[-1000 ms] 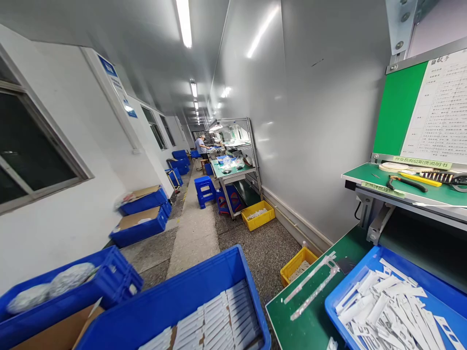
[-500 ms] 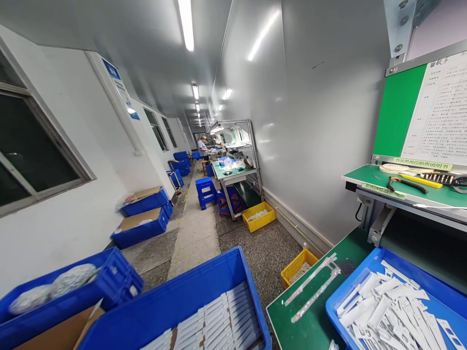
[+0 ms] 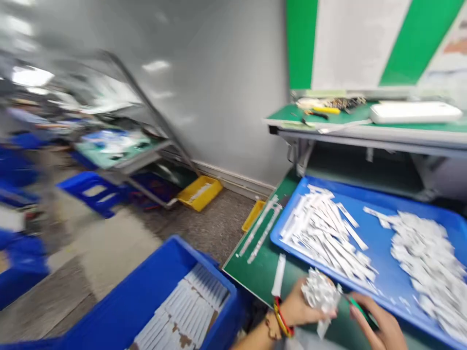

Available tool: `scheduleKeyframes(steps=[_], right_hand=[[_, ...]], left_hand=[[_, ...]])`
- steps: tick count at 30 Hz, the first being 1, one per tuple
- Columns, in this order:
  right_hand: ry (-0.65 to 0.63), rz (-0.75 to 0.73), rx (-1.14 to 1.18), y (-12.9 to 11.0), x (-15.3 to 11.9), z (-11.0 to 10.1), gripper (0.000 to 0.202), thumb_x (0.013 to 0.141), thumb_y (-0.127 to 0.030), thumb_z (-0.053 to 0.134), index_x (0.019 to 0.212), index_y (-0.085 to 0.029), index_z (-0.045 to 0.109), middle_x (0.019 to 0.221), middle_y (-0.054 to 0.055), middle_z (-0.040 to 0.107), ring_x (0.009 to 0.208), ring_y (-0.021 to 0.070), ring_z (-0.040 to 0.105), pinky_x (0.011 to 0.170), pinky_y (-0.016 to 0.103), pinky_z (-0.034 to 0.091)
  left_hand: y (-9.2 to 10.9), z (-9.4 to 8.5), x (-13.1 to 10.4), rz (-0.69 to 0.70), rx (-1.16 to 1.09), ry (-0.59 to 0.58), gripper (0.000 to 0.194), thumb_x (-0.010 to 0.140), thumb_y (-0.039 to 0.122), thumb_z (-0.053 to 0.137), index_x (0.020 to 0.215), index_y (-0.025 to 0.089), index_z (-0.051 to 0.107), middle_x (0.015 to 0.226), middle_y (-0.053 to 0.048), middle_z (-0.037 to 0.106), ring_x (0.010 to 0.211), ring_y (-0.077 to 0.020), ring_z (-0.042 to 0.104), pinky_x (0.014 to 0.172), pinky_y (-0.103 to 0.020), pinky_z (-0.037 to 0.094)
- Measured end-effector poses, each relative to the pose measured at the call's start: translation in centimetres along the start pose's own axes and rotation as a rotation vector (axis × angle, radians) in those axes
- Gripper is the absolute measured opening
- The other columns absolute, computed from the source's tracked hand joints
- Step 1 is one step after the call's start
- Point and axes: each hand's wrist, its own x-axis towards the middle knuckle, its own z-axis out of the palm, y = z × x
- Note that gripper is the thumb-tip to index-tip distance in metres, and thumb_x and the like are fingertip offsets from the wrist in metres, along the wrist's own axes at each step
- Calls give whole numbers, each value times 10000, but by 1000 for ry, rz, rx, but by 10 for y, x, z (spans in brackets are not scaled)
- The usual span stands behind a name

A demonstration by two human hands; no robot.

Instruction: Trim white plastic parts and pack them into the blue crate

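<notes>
At the bottom of the head view, my left hand [image 3: 297,307] is closed around a bunch of small white pieces [image 3: 321,290]. My right hand [image 3: 383,324] grips a green-handled tool [image 3: 359,307]; its thin dark tip meets the right side of the bunch, and blur hides its exact kind. Both hands are over the green bench [image 3: 260,270], at the near edge of a blue tray [image 3: 355,201]. The tray holds flat white strips [image 3: 328,228] on its left and a heap of white pieces [image 3: 425,257] on its right. A single white strip [image 3: 279,274] lies beside my left wrist.
Left of the bench stands a blue crate [image 3: 120,296] with rows of white strips. Above the tray, a green shelf [image 3: 288,116] carries pliers [image 3: 315,114] and a white case [image 3: 416,112]. Yellow bins [image 3: 200,193] sit on the floor. A person [image 3: 29,116] works far left.
The view has swung right and down, blurring the left side. Both hands, the bunch and the green-handled tool have come into view, along with the tray's right part.
</notes>
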Motion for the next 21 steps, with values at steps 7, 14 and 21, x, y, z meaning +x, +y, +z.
scheduleKeyframes(steps=[7,14,21], right_hand=[[-173,-259,-81,-33,3,-33,250,973,-287,445,1098,-214,649,971,92,733,830,193,701,711,271,570],[-225,-288,-117,-49,6,-40,261,964,-213,464,1172,-203,622,888,77,702,749,177,648,667,287,522],[-247,-172,-23,-52,13,-39,269,970,-295,463,1161,-217,636,943,82,708,784,182,659,701,288,533]], left_hand=[[17,-1,4,282,307,123,153,680,238,709,796,181,626,853,-65,672,804,-206,637,783,-365,524],[19,-6,0,384,347,64,206,708,216,754,879,210,641,905,-64,698,819,-210,654,766,-350,531],[24,-8,-2,327,374,42,129,744,262,711,842,186,677,871,-71,716,831,-232,666,804,-353,527]])
